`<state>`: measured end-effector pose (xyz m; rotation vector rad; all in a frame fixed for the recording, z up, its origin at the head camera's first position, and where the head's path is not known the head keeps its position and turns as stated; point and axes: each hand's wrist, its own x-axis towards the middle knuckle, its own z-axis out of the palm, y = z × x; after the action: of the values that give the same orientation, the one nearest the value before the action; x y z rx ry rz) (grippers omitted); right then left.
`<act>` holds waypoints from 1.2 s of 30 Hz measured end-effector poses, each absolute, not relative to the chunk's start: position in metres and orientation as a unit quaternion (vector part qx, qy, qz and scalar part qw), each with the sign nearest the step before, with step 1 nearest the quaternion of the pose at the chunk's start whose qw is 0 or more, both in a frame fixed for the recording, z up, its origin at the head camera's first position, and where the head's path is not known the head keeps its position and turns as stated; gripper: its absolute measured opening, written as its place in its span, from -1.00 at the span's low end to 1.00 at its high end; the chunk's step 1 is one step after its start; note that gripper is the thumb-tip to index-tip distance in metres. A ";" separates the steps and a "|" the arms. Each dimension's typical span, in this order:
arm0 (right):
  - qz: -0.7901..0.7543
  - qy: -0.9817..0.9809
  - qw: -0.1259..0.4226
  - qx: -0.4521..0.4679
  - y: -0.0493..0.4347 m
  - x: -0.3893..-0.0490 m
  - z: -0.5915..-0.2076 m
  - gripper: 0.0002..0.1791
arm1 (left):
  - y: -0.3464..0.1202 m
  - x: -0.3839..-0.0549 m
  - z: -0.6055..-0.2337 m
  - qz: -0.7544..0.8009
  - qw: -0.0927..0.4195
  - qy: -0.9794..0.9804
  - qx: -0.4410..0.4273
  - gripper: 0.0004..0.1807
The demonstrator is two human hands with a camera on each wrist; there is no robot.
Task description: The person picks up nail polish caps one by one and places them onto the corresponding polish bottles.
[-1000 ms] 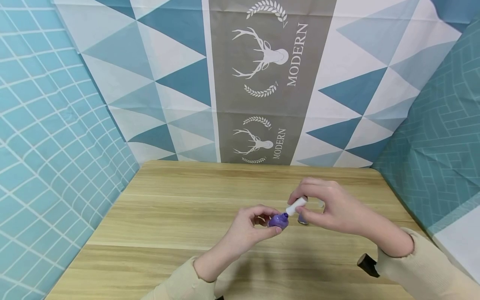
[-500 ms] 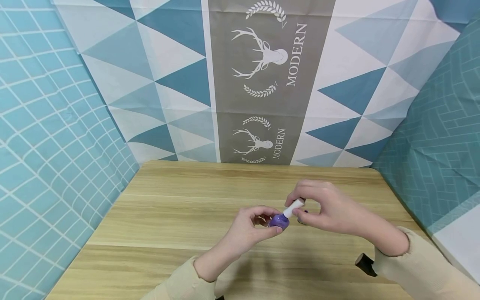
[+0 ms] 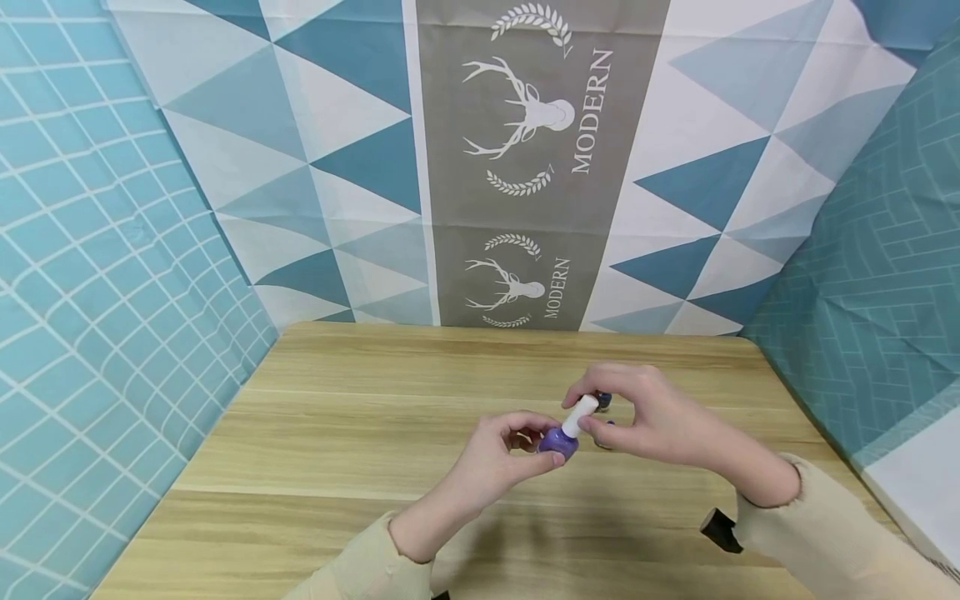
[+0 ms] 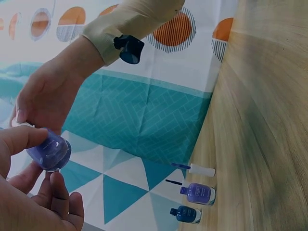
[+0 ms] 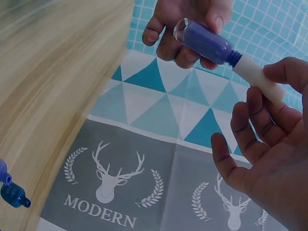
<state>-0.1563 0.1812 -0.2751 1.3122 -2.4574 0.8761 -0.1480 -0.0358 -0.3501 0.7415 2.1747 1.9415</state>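
Over the middle of the table, my left hand (image 3: 506, 450) holds a small nail polish bottle (image 3: 558, 444) with purple polish between thumb and fingers. The bottle is tilted, its neck toward my right hand. My right hand (image 3: 656, 417) pinches the long white cap (image 3: 581, 415) between thumb and fingertips. In the right wrist view the cap (image 5: 260, 79) sits in line with the bottle (image 5: 204, 43), and some purple neck thread (image 5: 234, 58) shows below its edge. The brush is out of sight.
On the wood table (image 3: 337, 467) stand another purple polish bottle (image 4: 198, 193) and a dark blue one (image 4: 186, 214), both uncapped. White brush caps (image 4: 202, 170) stand beside them, brushes up. Patterned cloth walls (image 3: 360, 167) enclose the table's back and sides.
My right hand has moved slightly left and brought the white cap down onto the bottle's neck, turning it more upright. The dark blue bottle now shows behind the right fingers. My left hand holds still.
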 end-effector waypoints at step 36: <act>0.440 -0.807 0.077 0.386 0.170 -0.180 -0.308 -0.79 | -0.037 -0.159 -0.362 0.686 0.059 0.703 0.181 -0.66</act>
<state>-0.1805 0.1698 -0.3080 1.1568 -2.4188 1.3174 -0.1595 -0.0370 -0.3616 0.5476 2.1288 2.0775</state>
